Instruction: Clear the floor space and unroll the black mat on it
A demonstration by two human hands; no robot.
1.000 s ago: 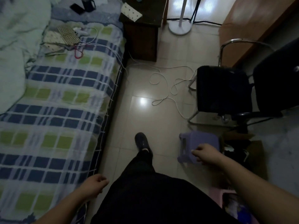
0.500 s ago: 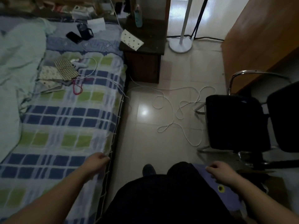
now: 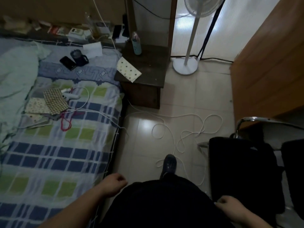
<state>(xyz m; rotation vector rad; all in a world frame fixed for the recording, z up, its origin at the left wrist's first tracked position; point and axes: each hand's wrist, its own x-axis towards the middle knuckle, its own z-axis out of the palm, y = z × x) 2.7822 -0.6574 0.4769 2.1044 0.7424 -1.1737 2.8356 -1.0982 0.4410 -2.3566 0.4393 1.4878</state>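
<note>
Your left hand (image 3: 113, 183) and right hand (image 3: 230, 207) hang apart, loosely curled, holding nothing; one white cable (image 3: 171, 129) loops across the floor (image 3: 143, 145) beside one black chair (image 3: 243, 170).

Bed (image 3: 54, 145) along the left side; tiled floor (image 3: 144, 145) in the centre; chair (image 3: 243, 170) at the right, just before the cabinet (image 3: 269, 66) at the far right. Nightstand (image 3: 144, 76) at the far end of the floor strip, touching the bed's edge, bottle (image 3: 137, 45) upright on it, cloth (image 3: 129, 69) overhanging its near-left corner. Standing fan (image 3: 185, 65) right of the nightstand. Cable (image 3: 189, 129) looped over the floor between nightstand and chair. Phone (image 3: 67, 63) and mug (image 3: 79, 57) side by side near the head of the bed. Shoe (image 3: 169, 163) on the floor, near centre, beside the cable's nearest loop. Left hand (image 3: 115, 183) low at the bed's edge; right hand (image 3: 230, 206) low before the chair.
</note>
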